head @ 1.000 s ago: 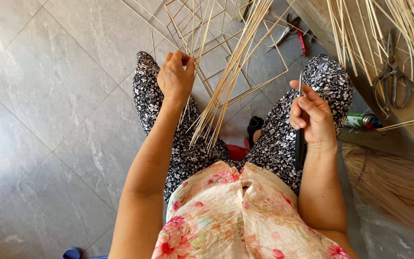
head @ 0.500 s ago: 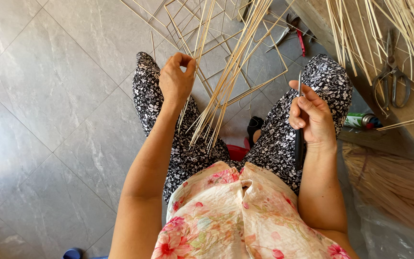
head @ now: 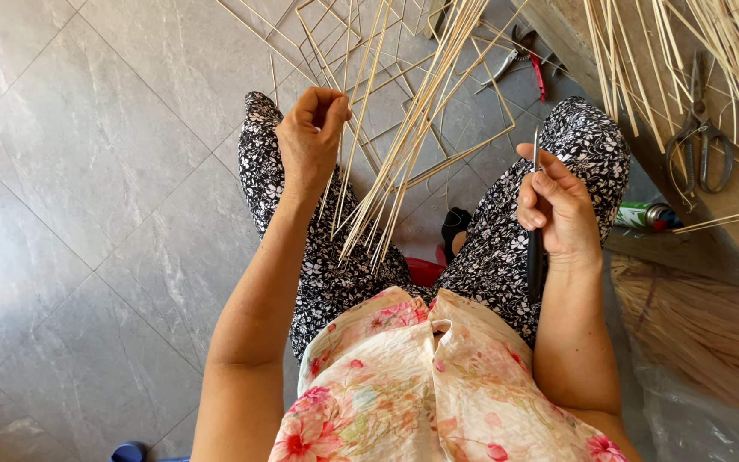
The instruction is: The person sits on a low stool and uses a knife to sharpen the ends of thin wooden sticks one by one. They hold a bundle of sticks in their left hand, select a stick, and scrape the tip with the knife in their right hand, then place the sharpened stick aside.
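I am looking down at grey floor tiles [head: 87, 171] lying open to the left of my left hand [head: 310, 141]; that side is giving the widest room. To the right of my right hand [head: 558, 210] the space is closing in: a wooden ledge [head: 729, 222] is running along there, carrying scissors [head: 701, 137] and loose strips [head: 729, 51], with a green can [head: 643, 214] just beside the hand and a broom head [head: 694, 325] below it. Ahead of both hands, square strip frames [head: 438, 128] and red-handled pliers [head: 523, 60] are lying on the floor.

My left arm is reaching forward over the left knee, the hand raised with the knuckles up and the fingers curled shut, pinching a few thin strips between thumb and fingertips. My right forearm is resting along the right thigh, the hand closed around a dark-handled knife [head: 535, 214].

The bundle of strips [head: 404, 145] is sitting between my knees, just right of the left hand. Its long axis is running from the lap up and away, leaning slightly right, with the near ends fanning out over my lap and the far ends passing out of view at the top. The knife is standing nearly upright in the fist, blade pointing away from me.
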